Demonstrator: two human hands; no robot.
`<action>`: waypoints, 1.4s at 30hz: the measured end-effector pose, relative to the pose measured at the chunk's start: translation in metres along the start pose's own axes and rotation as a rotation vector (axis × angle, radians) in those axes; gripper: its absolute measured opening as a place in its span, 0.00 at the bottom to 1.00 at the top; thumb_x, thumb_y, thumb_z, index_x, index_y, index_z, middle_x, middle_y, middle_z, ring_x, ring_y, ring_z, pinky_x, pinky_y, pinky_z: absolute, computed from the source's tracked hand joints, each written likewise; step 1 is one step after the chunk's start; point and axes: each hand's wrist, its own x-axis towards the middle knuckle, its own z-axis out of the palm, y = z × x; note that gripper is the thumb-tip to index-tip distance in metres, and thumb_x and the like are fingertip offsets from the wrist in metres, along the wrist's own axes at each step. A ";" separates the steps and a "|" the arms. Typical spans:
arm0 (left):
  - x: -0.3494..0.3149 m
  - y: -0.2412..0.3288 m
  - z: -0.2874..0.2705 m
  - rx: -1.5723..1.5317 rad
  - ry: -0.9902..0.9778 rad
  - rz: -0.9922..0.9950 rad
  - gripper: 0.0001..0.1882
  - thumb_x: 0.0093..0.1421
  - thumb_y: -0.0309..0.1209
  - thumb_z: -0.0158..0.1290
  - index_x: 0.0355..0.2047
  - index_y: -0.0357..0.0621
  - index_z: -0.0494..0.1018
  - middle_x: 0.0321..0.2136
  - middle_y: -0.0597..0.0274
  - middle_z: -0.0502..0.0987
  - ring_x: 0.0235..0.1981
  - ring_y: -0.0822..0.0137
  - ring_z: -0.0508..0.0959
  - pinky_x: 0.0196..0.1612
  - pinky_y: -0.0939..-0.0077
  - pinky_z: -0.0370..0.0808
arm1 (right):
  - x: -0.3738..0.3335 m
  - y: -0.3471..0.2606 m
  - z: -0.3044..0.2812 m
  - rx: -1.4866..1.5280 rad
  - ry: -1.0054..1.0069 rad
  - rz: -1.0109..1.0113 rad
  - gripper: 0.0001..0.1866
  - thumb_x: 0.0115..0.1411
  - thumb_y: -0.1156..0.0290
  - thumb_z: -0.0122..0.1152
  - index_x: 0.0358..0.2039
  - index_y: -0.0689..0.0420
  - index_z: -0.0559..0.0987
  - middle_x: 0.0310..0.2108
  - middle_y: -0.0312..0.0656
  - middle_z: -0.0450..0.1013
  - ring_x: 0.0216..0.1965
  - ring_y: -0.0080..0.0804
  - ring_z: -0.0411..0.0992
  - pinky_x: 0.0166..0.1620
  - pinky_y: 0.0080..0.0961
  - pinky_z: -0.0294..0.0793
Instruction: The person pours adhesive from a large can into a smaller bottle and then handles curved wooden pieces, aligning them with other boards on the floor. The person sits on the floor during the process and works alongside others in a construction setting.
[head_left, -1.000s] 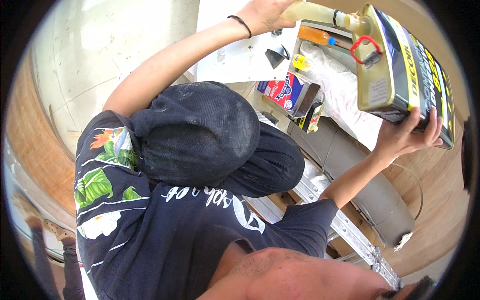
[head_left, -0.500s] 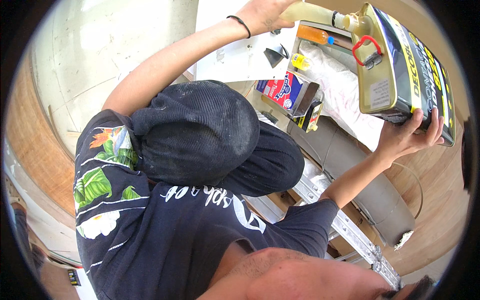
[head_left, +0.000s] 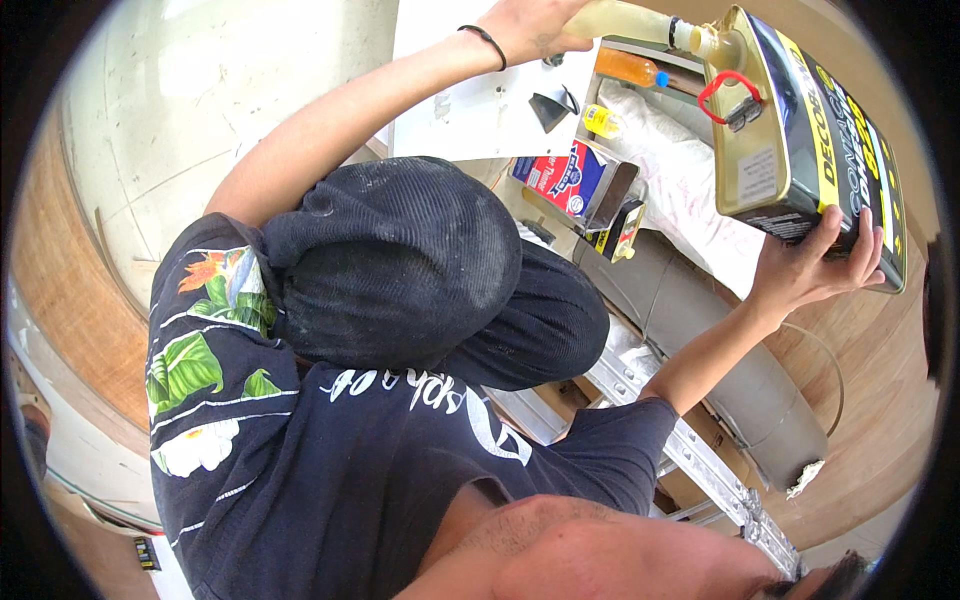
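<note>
At the top of the view my left hand (head_left: 530, 32) is closed around a translucent, yellowish plastic bottle (head_left: 632, 22) with a black band near its neck. The bottle's mouth meets the spout of a large rectangular metal adhesive can (head_left: 752, 165), tipped on its side at the upper right. Against the can's lower side, my right hand (head_left: 825, 262) bears it with spread fingers. A red cord handle (head_left: 728, 95) hangs at the can's top face. Whether liquid is flowing between the two cannot be made out.
Below the bottle lie an orange-filled bottle (head_left: 630, 68), a small yellow-labelled bottle (head_left: 602, 121) and a white wrapped bundle (head_left: 665, 165). A red and blue thinner can (head_left: 570, 180) stands near my knees. A grey roll (head_left: 720, 350) and a metal ladder (head_left: 700, 460) lie to the right.
My left hand and the bottle have shifted slightly to the right. The can and my right hand have barely moved.
</note>
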 end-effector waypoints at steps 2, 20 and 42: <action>0.001 -0.001 0.000 0.005 0.004 0.029 0.27 0.44 0.28 0.60 0.46 0.40 0.68 0.34 0.45 0.70 0.37 0.43 0.74 0.42 0.57 0.75 | 0.000 0.000 0.001 0.053 0.022 -0.014 0.41 0.43 0.64 0.77 0.57 0.27 0.65 0.58 0.37 0.58 0.62 0.49 0.59 0.64 0.65 0.45; 0.002 0.000 -0.002 0.022 -0.062 -0.020 0.28 0.43 0.28 0.61 0.47 0.40 0.68 0.35 0.44 0.71 0.38 0.43 0.74 0.43 0.57 0.75 | 0.000 -0.005 -0.002 0.001 -0.002 0.010 0.39 0.45 0.64 0.75 0.56 0.25 0.67 0.58 0.37 0.59 0.62 0.50 0.60 0.63 0.68 0.43; 0.001 0.000 -0.001 0.010 -0.029 -0.012 0.28 0.45 0.29 0.60 0.48 0.40 0.68 0.35 0.45 0.71 0.38 0.44 0.74 0.43 0.57 0.75 | 0.002 -0.004 -0.013 -0.075 0.017 -0.080 0.22 0.52 0.47 0.69 0.48 0.20 0.73 0.56 0.27 0.61 0.63 0.38 0.56 0.70 0.51 0.31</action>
